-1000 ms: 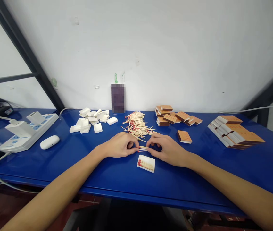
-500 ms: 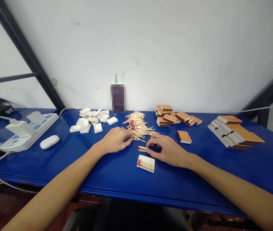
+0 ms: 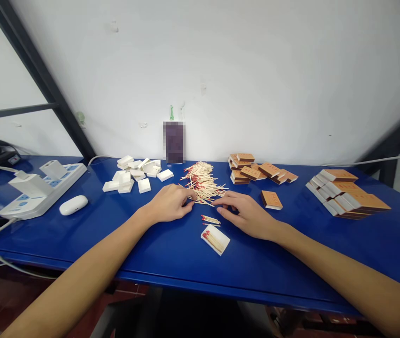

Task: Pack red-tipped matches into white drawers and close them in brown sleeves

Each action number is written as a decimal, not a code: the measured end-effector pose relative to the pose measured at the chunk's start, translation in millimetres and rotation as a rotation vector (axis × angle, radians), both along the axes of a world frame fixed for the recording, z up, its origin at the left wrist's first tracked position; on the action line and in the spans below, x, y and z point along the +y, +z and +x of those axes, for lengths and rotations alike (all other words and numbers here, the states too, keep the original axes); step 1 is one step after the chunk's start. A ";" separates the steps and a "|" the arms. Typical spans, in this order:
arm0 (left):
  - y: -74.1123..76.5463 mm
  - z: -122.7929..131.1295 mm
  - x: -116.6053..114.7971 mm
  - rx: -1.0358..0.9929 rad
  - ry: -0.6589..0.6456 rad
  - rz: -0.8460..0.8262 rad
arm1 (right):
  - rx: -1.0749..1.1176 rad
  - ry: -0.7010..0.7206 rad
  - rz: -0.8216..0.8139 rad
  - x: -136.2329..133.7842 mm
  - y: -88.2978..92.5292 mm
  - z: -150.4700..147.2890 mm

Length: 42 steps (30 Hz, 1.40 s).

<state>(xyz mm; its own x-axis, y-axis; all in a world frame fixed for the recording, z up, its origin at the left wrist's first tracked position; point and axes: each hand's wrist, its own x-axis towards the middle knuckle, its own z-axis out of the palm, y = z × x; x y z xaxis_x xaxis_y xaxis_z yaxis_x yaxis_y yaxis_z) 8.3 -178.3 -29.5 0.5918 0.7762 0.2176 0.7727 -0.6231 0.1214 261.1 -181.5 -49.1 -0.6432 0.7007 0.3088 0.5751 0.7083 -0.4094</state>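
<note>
We just let go of a few matches, so they lie on the surface just behind the tray, not in it, and our right hand, fingers apart, is by the pile, where we can't tell if our left hand pinches any.

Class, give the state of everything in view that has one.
Left hand: fingers curled, grip unclear
Right hand: thumb and forefinger apart
Match pile: jumbled
Separate matches: lying unheld
Front tray: open, partly filled
White trays: heaped
Lone matchbox: closed
Matchbox heap: jumbled
Matchbox stack: orderly
White case: shut
Power strip: adapters plugged in
</note>
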 end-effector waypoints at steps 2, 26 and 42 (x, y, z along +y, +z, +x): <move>-0.3 0.0 0.3 0.005 -0.010 0.003 | -0.023 -0.018 0.007 2.2 -2.5 0.2; 2.9 4.1 -10.0 -0.128 -0.191 -0.262 | 0.042 -0.103 -0.033 5.4 -5.0 -3.1; 0.4 -3.9 2.6 0.005 0.002 0.047 | 0.043 -0.032 0.006 1.8 -5.6 -4.1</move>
<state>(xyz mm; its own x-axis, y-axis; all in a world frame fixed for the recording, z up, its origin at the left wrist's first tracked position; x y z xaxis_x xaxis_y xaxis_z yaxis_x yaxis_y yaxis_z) 4.3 -175.7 -29.1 0.5912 0.7664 0.2514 0.7745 -0.6264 0.0882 257.0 -179.8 -54.7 -0.6068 0.7184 0.3403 0.5790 0.6927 -0.4299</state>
